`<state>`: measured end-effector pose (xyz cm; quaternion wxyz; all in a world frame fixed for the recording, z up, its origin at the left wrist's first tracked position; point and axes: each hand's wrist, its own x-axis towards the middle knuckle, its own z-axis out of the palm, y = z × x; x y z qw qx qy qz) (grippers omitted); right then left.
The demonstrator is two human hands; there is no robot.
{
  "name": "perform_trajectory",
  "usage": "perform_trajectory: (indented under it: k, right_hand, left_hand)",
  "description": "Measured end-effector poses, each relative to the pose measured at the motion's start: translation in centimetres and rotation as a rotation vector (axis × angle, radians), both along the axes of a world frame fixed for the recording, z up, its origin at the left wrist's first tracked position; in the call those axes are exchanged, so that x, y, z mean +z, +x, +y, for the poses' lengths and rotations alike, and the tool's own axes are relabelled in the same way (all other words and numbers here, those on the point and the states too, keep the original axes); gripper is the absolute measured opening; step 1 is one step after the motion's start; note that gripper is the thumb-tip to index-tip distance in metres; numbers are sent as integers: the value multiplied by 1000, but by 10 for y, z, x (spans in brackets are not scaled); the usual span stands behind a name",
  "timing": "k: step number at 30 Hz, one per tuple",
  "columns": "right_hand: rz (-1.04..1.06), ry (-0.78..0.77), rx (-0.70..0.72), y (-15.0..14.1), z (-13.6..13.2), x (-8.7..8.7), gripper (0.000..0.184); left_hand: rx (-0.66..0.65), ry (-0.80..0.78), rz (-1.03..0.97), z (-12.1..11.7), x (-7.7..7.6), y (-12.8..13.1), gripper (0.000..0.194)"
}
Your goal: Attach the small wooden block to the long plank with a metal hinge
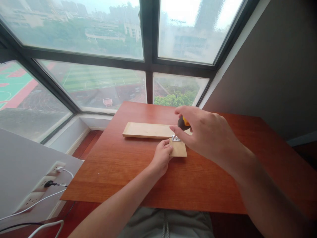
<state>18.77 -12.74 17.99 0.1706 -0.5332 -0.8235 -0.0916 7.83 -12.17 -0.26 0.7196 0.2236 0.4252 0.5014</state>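
Note:
My right hand (pixel 206 129) is closed around a screwdriver (pixel 183 123) with a black and yellow handle. Its shaft slants down to a small metal hinge (pixel 176 138), where the tip meets the metal. The hinge lies across the joint between a long pale wooden board (pixel 146 130) and a small square wooden piece (pixel 178 149). With its fingers pinched on the left edge of the small piece, my left hand (pixel 162 152) holds it against the long board. The right end of the long board is hidden behind my right hand.
A reddish-brown wooden table (pixel 111 175) carries the boards. Behind it stand large dark-framed windows (pixel 148 66). At the lower left, a wall has power sockets (pixel 42 185) with plugs and cables. A grey wall (pixel 262 72) rises on the right.

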Motion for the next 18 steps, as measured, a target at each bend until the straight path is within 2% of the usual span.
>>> perform_trajectory:
  k: [4, 9, 15, 18]
  right_hand:
    - [-24, 25, -66, -1, 1, 0, 23]
    - [-8, -19, 46, 2, -4, 3, 35]
    - [-27, 19, -74, 0, 2, 2, 23]
    - [-7, 19, -35, 1, 4, 1, 25]
  left_hand:
    - [15, -12, 11, -1, 2, 0, 32]
    - [-8, -7, -11, 1, -1, 0, 33]
    - [11, -15, -2, -1, 0, -1, 33]
    - [4, -10, -8, -1, 0, -1, 32]
